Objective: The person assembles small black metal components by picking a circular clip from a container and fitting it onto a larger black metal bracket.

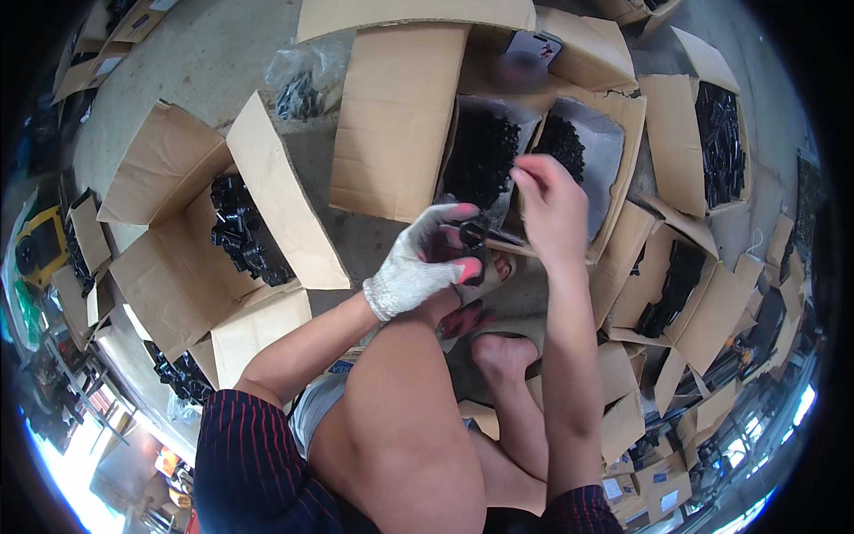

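Observation:
My left hand (411, 262), in a whitish knit glove with pink finger ends, grips a black plastic part (473, 234) with a round end. The lower portion of that part is hidden by the glove and shadow. Bare and pinched, my right hand (558, 212) hovers over the near side of an open cardboard box (630, 133); whatever its fingertips hold is too small to make out. Inside this box are a tray piled with small black pieces (483, 156) and a grey tray (605, 149) with fewer black pieces (560, 142).
On the left, an open carton (178, 285) holds glossy black parts (245, 233). More cartons with black parts (721, 142) line the right. A phone (534, 49) leans at the box's far end. A clear plastic bag (302, 84) lies on the concrete floor. My bare legs are below.

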A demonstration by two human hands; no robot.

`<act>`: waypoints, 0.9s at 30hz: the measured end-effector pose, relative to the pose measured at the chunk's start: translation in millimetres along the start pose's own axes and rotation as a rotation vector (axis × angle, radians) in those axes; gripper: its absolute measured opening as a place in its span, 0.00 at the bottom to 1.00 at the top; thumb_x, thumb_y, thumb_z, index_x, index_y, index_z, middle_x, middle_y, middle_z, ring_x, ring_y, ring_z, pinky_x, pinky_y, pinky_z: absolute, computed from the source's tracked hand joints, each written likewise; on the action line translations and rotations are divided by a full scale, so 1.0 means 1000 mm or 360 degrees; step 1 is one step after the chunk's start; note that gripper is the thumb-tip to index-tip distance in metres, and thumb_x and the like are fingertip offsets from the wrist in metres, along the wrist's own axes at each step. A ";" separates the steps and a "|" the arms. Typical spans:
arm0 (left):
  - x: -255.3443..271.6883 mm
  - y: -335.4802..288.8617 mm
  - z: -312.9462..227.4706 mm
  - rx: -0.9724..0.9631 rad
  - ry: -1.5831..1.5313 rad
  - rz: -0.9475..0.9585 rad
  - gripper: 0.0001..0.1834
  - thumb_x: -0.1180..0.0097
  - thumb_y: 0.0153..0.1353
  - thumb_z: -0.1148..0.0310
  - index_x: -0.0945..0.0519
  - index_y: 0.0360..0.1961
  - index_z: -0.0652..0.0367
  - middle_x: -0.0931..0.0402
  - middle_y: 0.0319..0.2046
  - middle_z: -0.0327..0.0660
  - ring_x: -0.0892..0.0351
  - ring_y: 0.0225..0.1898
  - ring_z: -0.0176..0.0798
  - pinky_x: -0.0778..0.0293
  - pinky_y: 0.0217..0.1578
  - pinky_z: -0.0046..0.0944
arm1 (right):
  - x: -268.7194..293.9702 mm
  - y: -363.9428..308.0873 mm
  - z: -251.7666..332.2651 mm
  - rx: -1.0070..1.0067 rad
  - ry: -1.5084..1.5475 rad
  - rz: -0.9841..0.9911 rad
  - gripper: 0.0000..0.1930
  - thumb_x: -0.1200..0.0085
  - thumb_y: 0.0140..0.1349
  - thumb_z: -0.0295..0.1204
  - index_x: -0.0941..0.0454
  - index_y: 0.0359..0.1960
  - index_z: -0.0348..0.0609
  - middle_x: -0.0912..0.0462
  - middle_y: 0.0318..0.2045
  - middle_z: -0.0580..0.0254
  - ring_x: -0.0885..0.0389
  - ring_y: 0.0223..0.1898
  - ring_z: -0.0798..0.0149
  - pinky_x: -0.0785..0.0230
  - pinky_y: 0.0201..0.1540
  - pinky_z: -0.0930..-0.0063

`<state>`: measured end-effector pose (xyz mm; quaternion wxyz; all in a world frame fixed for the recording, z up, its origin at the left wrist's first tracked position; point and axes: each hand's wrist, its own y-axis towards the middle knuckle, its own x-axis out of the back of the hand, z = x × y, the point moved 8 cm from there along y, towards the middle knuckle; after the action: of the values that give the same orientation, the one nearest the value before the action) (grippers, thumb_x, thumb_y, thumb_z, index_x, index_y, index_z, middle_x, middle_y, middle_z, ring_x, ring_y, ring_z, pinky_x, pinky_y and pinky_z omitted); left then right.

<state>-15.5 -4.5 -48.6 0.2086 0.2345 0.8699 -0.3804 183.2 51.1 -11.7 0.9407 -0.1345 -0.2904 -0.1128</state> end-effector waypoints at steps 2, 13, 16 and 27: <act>0.012 -0.005 0.002 -0.0002 -0.0078 -0.0115 0.41 0.29 0.57 0.81 0.33 0.71 0.55 0.21 0.52 0.41 0.19 0.52 0.36 0.19 0.56 0.41 | -0.034 0.023 0.008 0.0244 -0.0550 0.0182 0.07 0.37 0.61 0.26 0.14 0.41 0.43 0.13 0.38 0.52 0.14 0.43 0.53 0.26 0.50 0.56; 0.012 -0.012 -0.005 -0.0076 -0.0255 -0.0132 0.39 0.33 0.60 0.83 0.33 0.70 0.54 0.24 0.58 0.47 0.18 0.55 0.46 0.18 0.54 0.48 | -0.117 0.023 -0.009 0.0152 -0.1427 0.0467 0.12 0.38 0.55 0.23 0.15 0.42 0.42 0.11 0.40 0.55 0.18 0.50 0.55 0.41 0.61 0.57; 0.011 -0.009 -0.013 -0.0159 -0.0292 -0.0140 0.39 0.33 0.59 0.83 0.34 0.70 0.54 0.24 0.59 0.48 0.18 0.55 0.46 0.18 0.54 0.48 | -0.119 0.024 -0.010 0.0066 -0.1449 0.0503 0.12 0.38 0.56 0.23 0.15 0.42 0.43 0.11 0.41 0.55 0.18 0.51 0.56 0.39 0.60 0.60; 0.007 -0.004 -0.030 -0.0272 -0.0273 -0.0279 0.40 0.32 0.61 0.79 0.36 0.72 0.49 0.21 0.53 0.52 0.15 0.51 0.51 0.14 0.45 0.48 | -0.111 0.015 -0.006 0.0361 -0.1441 0.0341 0.09 0.41 0.56 0.23 0.15 0.38 0.44 0.13 0.37 0.56 0.18 0.46 0.57 0.38 0.57 0.60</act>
<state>-29.1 17.8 -30.9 0.2675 0.1057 0.8953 -0.3403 100.8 78.2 -83.6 0.7348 -0.0958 -0.6658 0.0871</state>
